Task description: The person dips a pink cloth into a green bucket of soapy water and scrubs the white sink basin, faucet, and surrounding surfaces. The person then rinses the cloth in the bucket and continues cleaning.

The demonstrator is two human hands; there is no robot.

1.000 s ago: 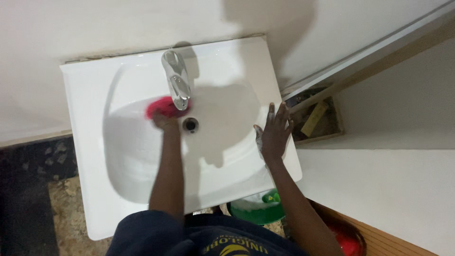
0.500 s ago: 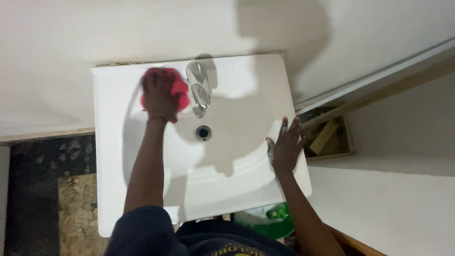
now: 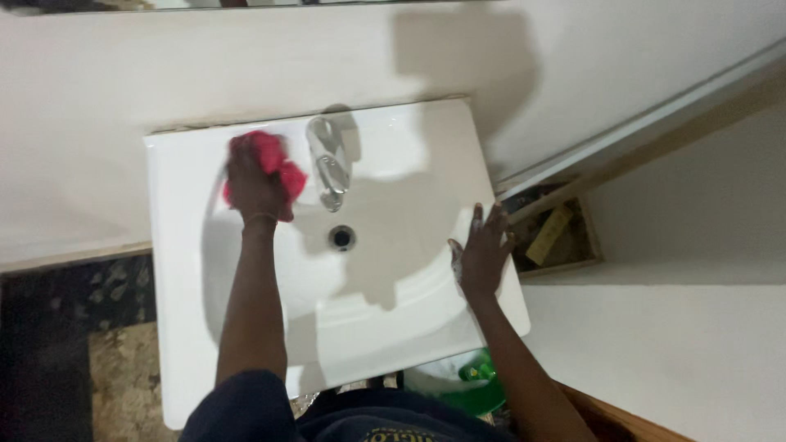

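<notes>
Nearest the camera, under the front edge of the basin, one green bucket [image 3: 468,385] is partly seen; pale foam seems to lie in it, though the contents cannot be told for certain. Above it one white washbasin [image 3: 180,327] is fixed against a pale wall [image 3: 123,74]. The right hand [image 3: 481,252] is laid flat, released, with fingers spread on the basin's right rim, and nothing is held in it. In the bowl one round drain hole [image 3: 341,237] is seen, and no standing water can be made out. Farther back, one chrome tap [image 3: 327,162] stands at the rear middle. Just left of it, one red cloth [image 3: 270,164] is grasped in the left hand [image 3: 257,184], which is closed over it and pressed to the basin's rear ledge. To the right, past the basin, one wooden recess [image 3: 565,237] holds a yellowish block [image 3: 548,234].
</notes>
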